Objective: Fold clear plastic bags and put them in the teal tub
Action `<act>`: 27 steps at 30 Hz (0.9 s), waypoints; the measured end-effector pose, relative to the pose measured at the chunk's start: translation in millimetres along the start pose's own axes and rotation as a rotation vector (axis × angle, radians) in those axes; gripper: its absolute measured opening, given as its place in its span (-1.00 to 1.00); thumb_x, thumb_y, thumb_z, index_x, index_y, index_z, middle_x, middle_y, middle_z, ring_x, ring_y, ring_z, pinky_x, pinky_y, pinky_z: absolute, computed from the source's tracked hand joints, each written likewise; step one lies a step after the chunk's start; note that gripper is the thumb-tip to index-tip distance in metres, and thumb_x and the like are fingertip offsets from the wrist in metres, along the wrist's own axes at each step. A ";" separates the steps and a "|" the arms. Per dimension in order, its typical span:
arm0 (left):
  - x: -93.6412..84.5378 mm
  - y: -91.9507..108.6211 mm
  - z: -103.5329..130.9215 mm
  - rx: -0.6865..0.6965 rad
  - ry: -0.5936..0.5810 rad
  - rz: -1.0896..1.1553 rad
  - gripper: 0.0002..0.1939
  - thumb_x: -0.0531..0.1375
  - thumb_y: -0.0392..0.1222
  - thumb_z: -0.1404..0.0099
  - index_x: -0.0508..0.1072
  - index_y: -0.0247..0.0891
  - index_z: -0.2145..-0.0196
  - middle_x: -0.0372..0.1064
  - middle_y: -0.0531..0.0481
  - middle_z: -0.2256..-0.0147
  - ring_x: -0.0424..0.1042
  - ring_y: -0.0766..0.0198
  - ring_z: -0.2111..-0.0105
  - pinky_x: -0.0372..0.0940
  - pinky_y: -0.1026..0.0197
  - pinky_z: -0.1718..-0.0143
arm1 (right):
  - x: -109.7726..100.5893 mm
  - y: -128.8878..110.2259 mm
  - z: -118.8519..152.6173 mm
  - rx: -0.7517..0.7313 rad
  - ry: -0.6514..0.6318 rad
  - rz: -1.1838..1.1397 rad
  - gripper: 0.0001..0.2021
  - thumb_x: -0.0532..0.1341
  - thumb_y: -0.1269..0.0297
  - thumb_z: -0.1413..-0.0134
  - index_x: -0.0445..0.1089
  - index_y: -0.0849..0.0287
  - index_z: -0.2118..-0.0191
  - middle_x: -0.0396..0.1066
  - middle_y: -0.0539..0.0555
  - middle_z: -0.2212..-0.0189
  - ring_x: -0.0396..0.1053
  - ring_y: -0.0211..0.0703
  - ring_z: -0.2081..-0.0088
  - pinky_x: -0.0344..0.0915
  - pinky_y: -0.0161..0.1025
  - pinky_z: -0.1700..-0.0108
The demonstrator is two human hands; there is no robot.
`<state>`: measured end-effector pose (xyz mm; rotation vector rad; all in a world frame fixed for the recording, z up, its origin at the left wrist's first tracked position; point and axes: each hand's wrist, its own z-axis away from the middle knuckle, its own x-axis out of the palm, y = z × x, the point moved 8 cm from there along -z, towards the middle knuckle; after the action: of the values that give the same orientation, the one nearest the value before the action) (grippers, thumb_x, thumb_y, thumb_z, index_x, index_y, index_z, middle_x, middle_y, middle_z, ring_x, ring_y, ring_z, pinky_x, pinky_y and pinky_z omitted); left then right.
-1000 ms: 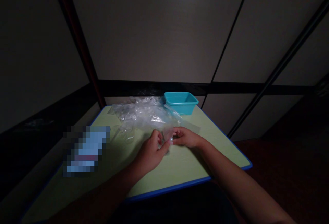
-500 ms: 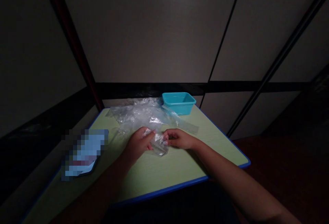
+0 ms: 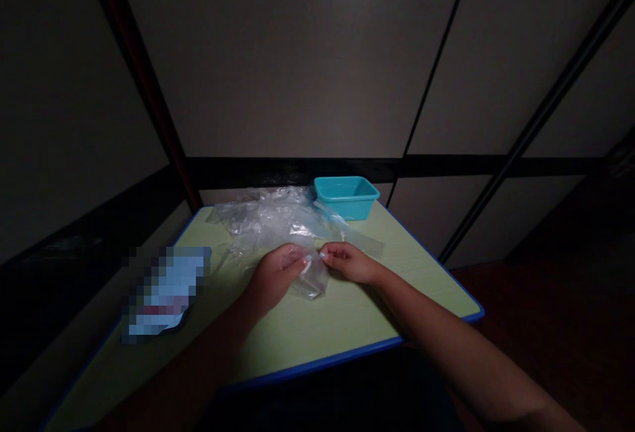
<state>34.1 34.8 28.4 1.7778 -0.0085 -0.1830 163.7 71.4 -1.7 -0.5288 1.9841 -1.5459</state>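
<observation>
A clear plastic bag [image 3: 313, 280] hangs between my two hands, just above the middle of the table. My left hand [image 3: 278, 274] is closed on its left part, thumb on top. The fingertips of my right hand [image 3: 350, 262] pinch the bag's upper right edge, close to the left thumb. Behind the hands lies a crumpled heap of clear plastic bags [image 3: 278, 217]. Whether the held bag is joined to that heap, I cannot tell.
A turquoise plastic basket [image 3: 351, 208] stands at the back right, touching the heap. On the left side of the table lies a flat, pixelated object [image 3: 169, 293]. The light green table [image 3: 421, 286] has a blue edge and stands against cabinet panels [image 3: 297, 75].
My right fingertips have moved up slightly and closed on the bag's edge. My left thumb has shifted right, bringing both hands' fingertips nearer each other.
</observation>
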 end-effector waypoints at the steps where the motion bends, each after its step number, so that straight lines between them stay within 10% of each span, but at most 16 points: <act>1: 1.8 0.9 0.4 0.022 -0.008 0.006 -0.74 0.25 -0.08 0.00 0.44 -0.29 0.36 0.50 -0.04 0.35 0.47 0.17 0.31 0.33 0.19 0.26 | -0.8 0.5 -0.3 -0.001 0.008 -0.009 -0.54 0.20 -0.16 0.03 0.23 0.21 0.48 0.11 -0.11 0.60 0.01 -0.37 0.54 -0.07 -0.36 0.50; 27: 2.5 -17.2 -0.1 -0.050 0.057 0.047 -0.71 0.26 0.02 -0.01 0.45 -0.29 0.45 0.47 -0.02 0.49 0.46 0.18 0.43 0.33 0.20 0.36 | -3.8 1.0 -0.4 -0.001 0.049 -0.188 -0.63 0.39 0.04 0.21 0.34 0.24 0.46 0.31 -0.08 0.57 0.19 -0.37 0.52 0.07 -0.37 0.43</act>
<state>34.9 38.3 11.4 1.7311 -0.0044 -0.0976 166.4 74.3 -1.8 -0.7016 2.0197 -1.6850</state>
